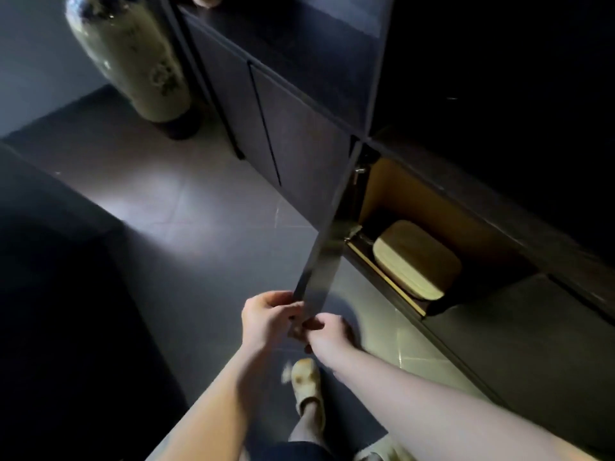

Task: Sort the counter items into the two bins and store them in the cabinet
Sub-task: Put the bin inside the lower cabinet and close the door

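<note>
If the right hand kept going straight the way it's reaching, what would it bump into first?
The right hand already grips the free edge of the open cabinet door, opposite the left hand. Pushing straight on, it would meet that door first; depth beyond is unclear.

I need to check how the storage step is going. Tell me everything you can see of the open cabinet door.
The cabinet door is a flat, dark, smooth panel seen nearly edge-on, swung out from the lower cabinet on a metal hinge near its top corner. Its inner face catches a pale sheen. The left hand and the right hand both grip its free edge. Behind it, the wood-lined compartment holds a lidded bin.
</note>
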A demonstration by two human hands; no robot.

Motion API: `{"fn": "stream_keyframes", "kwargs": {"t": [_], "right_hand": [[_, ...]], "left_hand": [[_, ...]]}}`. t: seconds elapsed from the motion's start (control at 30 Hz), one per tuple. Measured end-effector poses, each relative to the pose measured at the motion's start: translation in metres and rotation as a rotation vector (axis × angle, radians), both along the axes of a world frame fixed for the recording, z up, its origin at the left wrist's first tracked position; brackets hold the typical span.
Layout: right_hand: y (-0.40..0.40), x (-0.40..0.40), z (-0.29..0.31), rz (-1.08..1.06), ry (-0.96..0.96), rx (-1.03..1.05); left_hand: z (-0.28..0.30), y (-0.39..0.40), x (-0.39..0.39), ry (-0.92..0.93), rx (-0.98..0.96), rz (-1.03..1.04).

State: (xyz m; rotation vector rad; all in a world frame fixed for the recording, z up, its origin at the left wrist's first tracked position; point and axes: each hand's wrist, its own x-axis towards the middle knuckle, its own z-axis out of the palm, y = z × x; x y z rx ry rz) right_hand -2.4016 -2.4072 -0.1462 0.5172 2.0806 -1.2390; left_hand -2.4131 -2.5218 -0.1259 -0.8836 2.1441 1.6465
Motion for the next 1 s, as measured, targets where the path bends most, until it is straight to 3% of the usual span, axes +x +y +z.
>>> {"fn": "stream_keyframes", "kwargs": {"t": [0.17, 0.3, 0.33, 0.4, 0.47, 0.57, 0.67, 0.77, 1.0], "right_hand": [[-0.015, -0.02, -0.001, 0.128, 0.006, -0.068], [0.037, -0.029, -0.004, -0.045, 0.026, 0.059], [0.056, -0.032, -0.003, -0.122, 0.033, 0.089], [0.098, -0.034, 0.002, -0.311, 0.062, 0.117], [0.144, -0.03, 0.008, -0.475, 0.119, 0.153], [0.208, -0.013, 0.024, -0.669, 0.198, 0.293], [0.261, 0.005, 0.04, -0.778, 0.265, 0.407], [0.299, 0.022, 0.049, -0.853, 0.318, 0.423], [0.324, 0.048, 0.035, -0.695, 0.34, 0.517]], "left_hand": [[-0.003, -0.061, -0.034, 0.103, -0.344, 0.171], [-0.004, -0.072, -0.074, 0.024, -0.514, 0.213], [-0.003, -0.06, -0.079, 0.06, -0.633, 0.156], [0.0, -0.012, -0.081, 0.318, -0.807, -0.016], [-0.001, 0.061, -0.072, 0.501, -0.637, -0.291], [-0.002, 0.179, -0.057, 0.331, -0.172, -0.642], [-0.01, 0.277, -0.054, 0.259, -0.001, -0.941], [-0.015, 0.347, -0.061, 0.121, 0.154, -0.991], [-0.051, 0.375, -0.083, 0.11, 0.121, -1.026]]}}
